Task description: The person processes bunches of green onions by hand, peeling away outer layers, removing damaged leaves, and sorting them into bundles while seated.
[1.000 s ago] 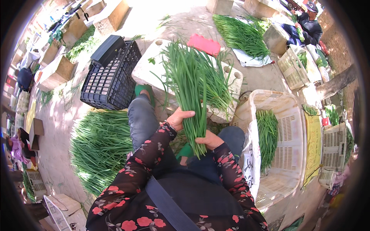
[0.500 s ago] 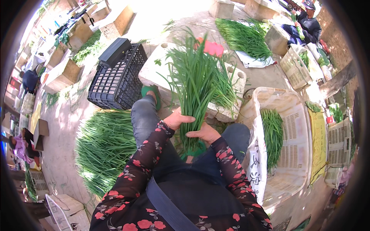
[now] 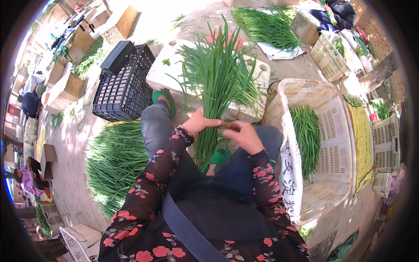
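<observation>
An upright bunch of garlic chives (image 3: 214, 83) stands in front of me, between my knees. Wrapped round its lower stems is my left hand (image 3: 200, 123), with the thumb across the front. Close beside the bunch's right edge is my right hand (image 3: 245, 136), thumb and fingertips pinched together. What lies in that pinch, if anything, is too small to make out. Behind the bunch, more loose chives (image 3: 246, 89) lie on a pale block (image 3: 159, 72) with round holes. Something red (image 3: 235, 41) sits at the block's far side, partly hidden by leaves.
A big chive heap (image 3: 115, 161) lies at my left. Beyond it stands a black crate (image 3: 124, 94) with a dark box (image 3: 118, 57) on top. On my right, a pale plastic crate (image 3: 336, 135) contains chives. Farther off, a person (image 3: 342, 15) sits near another chive pile (image 3: 266, 28).
My right hand has let go of the stems and moved slightly right and up, fingers now pinched. My left hand keeps its hold. The view has shifted a little.
</observation>
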{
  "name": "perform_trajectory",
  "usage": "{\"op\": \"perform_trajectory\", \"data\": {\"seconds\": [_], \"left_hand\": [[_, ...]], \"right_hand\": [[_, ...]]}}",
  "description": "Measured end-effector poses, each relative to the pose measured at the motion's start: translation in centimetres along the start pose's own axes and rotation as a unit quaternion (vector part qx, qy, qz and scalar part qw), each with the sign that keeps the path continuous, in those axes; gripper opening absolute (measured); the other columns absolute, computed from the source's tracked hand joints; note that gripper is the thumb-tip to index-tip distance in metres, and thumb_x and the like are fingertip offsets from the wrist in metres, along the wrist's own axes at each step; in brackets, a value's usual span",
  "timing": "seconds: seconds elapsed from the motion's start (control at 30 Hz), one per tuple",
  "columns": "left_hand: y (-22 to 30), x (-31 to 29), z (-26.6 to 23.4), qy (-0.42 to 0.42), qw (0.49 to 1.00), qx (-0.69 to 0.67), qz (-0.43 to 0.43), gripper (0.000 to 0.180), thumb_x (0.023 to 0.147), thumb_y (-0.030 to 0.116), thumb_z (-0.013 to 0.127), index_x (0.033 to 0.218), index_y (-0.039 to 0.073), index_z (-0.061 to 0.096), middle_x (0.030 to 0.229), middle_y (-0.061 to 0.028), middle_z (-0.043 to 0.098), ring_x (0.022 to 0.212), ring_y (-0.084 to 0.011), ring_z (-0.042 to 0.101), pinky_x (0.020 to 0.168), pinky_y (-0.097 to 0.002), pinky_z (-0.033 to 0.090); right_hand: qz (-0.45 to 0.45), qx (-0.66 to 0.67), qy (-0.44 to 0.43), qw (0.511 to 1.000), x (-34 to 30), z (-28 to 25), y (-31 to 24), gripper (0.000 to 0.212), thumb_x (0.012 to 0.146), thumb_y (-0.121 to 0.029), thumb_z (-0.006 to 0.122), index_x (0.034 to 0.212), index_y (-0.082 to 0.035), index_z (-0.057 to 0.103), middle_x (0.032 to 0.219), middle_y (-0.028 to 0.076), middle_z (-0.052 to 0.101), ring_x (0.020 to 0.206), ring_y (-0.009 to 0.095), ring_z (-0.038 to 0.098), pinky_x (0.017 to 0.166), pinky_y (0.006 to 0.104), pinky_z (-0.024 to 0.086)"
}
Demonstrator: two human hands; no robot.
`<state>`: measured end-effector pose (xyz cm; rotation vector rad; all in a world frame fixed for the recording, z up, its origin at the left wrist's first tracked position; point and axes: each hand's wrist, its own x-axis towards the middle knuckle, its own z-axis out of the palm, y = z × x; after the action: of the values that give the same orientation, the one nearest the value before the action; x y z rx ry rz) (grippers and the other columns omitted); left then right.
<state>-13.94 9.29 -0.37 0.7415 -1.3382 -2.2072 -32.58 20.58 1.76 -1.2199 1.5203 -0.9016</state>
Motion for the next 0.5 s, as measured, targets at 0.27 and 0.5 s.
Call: {"op": "perform_trajectory", "data": {"seconds": [0.27, 0.5], "left_hand": [[-2.0, 0.1, 3.0, -0.011, 0.999, -0.033, -0.011, 0.032, 0.079, 0.0, 0.073, 0.109, 0.006, 0.062, 0.091, -0.0037, 0.068, 0.083, -0.0156, 0.067, 0.076, -0.0311, 0.054], [-1.8, -1.0, 2.9, -0.017, 0.998, -0.053, -0.005, 0.031, 0.08, -0.001, 0.072, 0.109, 0.004, 0.062, 0.095, -0.0033, 0.067, 0.086, -0.0154, 0.067, 0.08, -0.0314, 0.055]], "right_hand": [[-0.254, -0.007, 0.143, 0.956, 0.9, -3.1, -9.6, 0.017, 0.087, -0.006, 0.064, 0.102, 0.001, 0.066, 0.088, 0.006, 0.062, 0.076, 0.016, 0.062, 0.067, 0.0264, 0.049], [-0.299, -0.209, 0.169, 0.916, 2.5, -1.4, -10.5, 0.019, 0.082, -0.008, 0.066, 0.1, -0.006, 0.066, 0.089, 0.01, 0.055, 0.077, 0.029, 0.061, 0.067, 0.0363, 0.049]]}}
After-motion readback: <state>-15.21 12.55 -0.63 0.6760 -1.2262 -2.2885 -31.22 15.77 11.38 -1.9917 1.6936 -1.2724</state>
